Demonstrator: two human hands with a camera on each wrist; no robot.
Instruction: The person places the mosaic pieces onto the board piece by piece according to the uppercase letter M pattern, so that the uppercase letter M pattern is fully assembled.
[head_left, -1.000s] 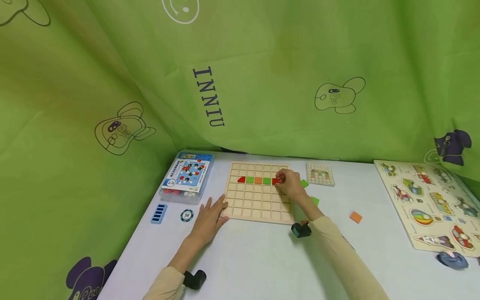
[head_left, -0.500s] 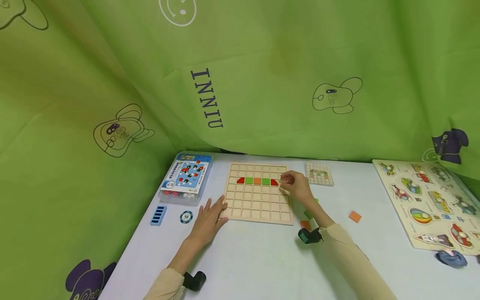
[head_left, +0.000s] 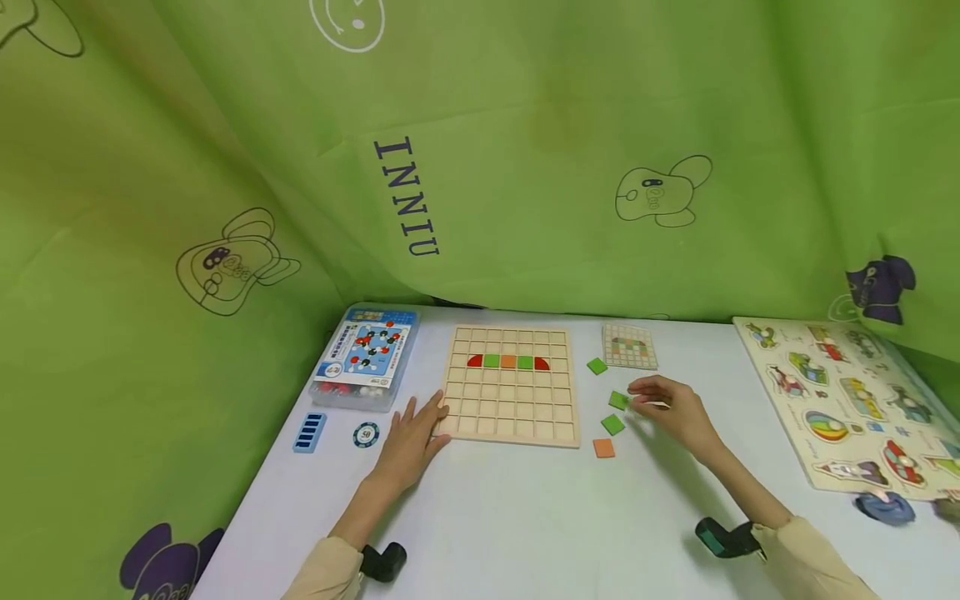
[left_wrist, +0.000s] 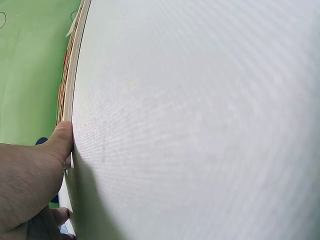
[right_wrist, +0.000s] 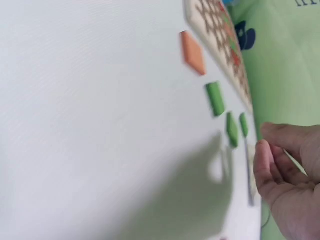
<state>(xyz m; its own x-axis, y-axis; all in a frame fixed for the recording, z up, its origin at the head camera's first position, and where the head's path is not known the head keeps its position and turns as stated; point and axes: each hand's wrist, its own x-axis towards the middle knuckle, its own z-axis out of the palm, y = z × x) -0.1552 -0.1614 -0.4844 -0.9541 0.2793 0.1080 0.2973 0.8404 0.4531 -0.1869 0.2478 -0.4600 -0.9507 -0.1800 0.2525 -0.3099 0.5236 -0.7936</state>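
A square wooden grid board [head_left: 504,417] lies on the table. Across one of its rows sit a red curved piece [head_left: 476,361], a green square, an orange square [head_left: 508,362], another green square and a second red curved piece [head_left: 542,364]. My left hand [head_left: 407,442] rests at the board's near left corner, the thumb against its edge in the left wrist view. Right of the board, my right hand [head_left: 671,408] hovers with loosely bent fingers beside a green tile [head_left: 618,400]; nothing shows between thumb and fingers in the right wrist view [right_wrist: 290,170].
Two more green tiles [head_left: 597,366] and an orange tile [head_left: 603,448] lie near the board. Behind them is a pattern card [head_left: 629,347]. A picture puzzle board [head_left: 847,400] lies far right. A molecule kit box [head_left: 365,358], blue block [head_left: 309,432] and round chip [head_left: 366,435] sit left.
My right hand has let go of the red curved piece at the row's right end and moved right, toward the loose green tiles. The left hand stays at the board's corner.
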